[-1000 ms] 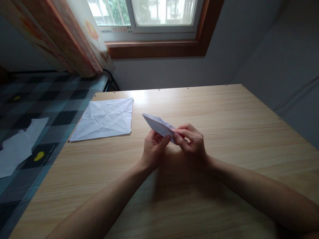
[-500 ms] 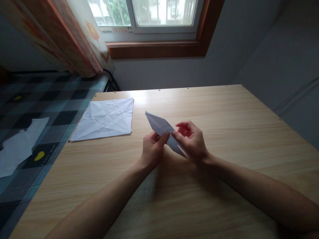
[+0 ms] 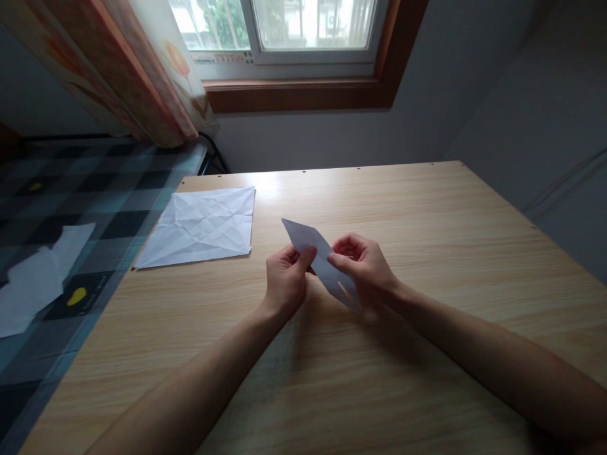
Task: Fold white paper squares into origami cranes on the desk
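Note:
A folded white paper shape (image 3: 317, 251), long and pointed at both ends, is held just above the wooden table (image 3: 427, 215). My left hand (image 3: 286, 281) pinches its left edge near the middle, thumb on top. My right hand (image 3: 365, 268) pinches its right side, fingers curled behind the lower point. One tip points up and left, the other down and right towards my right wrist.
A creased square sheet of white paper (image 3: 202, 226) lies flat near the table's far left corner. Left of the table is a checked bed cover (image 3: 71, 208) with crumpled white paper (image 3: 38, 278) on it. A curtain (image 3: 137, 69) and window (image 3: 284, 25) are behind.
The folded paper has turned from nearly edge-on to showing its flat face, and its lower point has swung down in front of my right hand. Both hands shifted slightly.

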